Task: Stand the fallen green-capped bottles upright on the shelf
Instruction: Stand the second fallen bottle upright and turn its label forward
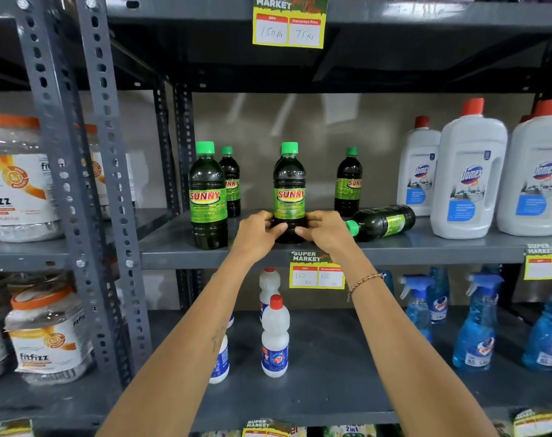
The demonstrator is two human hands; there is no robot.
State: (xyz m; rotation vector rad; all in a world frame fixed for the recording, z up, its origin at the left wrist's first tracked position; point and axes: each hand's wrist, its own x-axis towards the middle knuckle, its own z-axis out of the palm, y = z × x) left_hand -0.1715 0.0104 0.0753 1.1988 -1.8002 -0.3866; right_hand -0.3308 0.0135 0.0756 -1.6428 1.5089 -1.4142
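Head view showed a grey metal shelf [394,252] carrying five green-capped bottles of dark liquid. Both hands were closed around the lower body of the centre bottle [289,190], which stood upright near the front edge of the shelf, label facing outward. The left hand [259,233] gripped it from the left side with the thumb across the front; the right hand [323,231] gripped it from the right side in the same manner. A beaded bracelet [363,283] was worn on the right wrist.

One fallen bottle [383,222] lay on its side just beside the right hand, its cap pointing toward the front edge and its base toward the rear. Whether it touched the hand could not be determined.

Three further bottles stood upright: a front-left bottle [208,197] near the front edge at the left end of the shelf, a rear-left bottle [231,181] close behind it, and a rear-right bottle [348,182] toward the back edge, just behind the fallen one.

Large white jugs [468,178] with red caps occupied the right end of the same shelf. A yellow price tag [316,272] hung from the front edge below the hands, partly covered by the right forearm.
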